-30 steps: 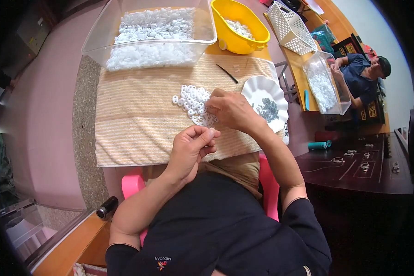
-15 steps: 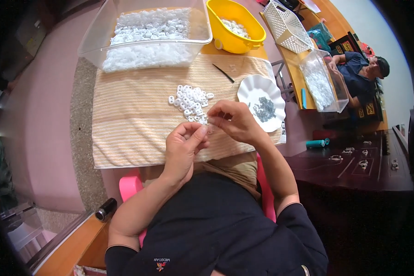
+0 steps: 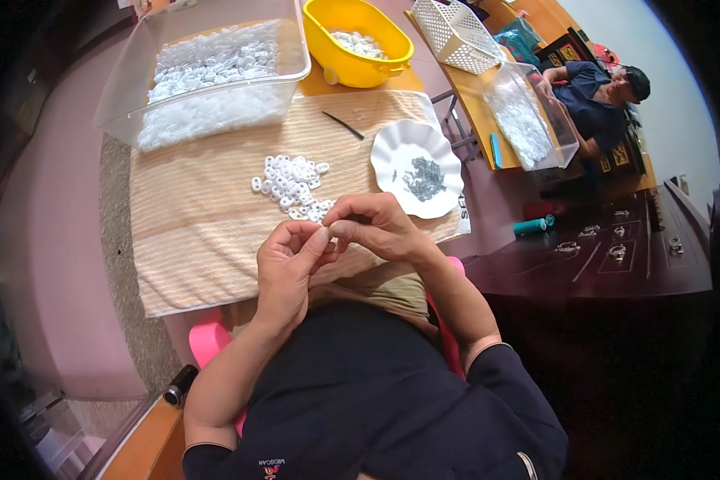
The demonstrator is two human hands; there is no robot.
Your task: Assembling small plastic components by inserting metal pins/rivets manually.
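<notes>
From the left, I see a clear bin (image 3: 208, 76) of white rings at the cloth's (image 3: 184, 232) far edge. My left hand (image 3: 290, 264) has thumb and fingers pressed together against the right hand (image 3: 376, 228), whose fingertips pinch something tiny where the two meet, just short of the loose pile of white rings (image 3: 292, 186). I judge this as the fitting step, joining a small part to a ring; next calls for a steady, aligned push. Right of that sits a white dish (image 3: 392, 148) with dark bits. The pinched piece itself is hidden by fingers.
</notes>
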